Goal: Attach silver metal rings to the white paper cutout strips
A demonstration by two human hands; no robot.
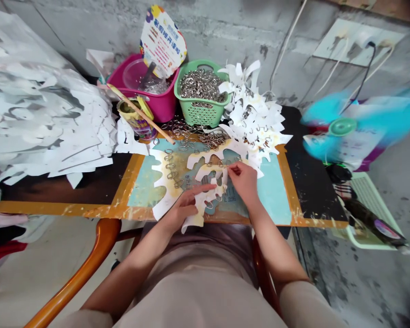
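Left hand (182,205): open, fingers flat on a white paper cut-out (205,198). Right hand (244,180): closed to a pinch, thumb and forefinger gripping the cut-out's upper edge.

Cut-out: thin, scalloped, held just above a teal board (269,191) with yellow edges and glue stains. Beside it, a second scalloped strip (162,182) is linked by metal rings (172,175).

Also on the table (130,191):
- Green plastic basket (201,114), slotted, heaped with more rings.
- Pink tub (160,102), with a clear bowl inside.
- Card sign (163,41), colourful, its print too small to read.
- Yellow-labelled can (136,120), holding a wooden stick (143,116).
- White paper stack (44,114), jagged, at far left.
- Ringed paper pile (253,109), behind my right hand.
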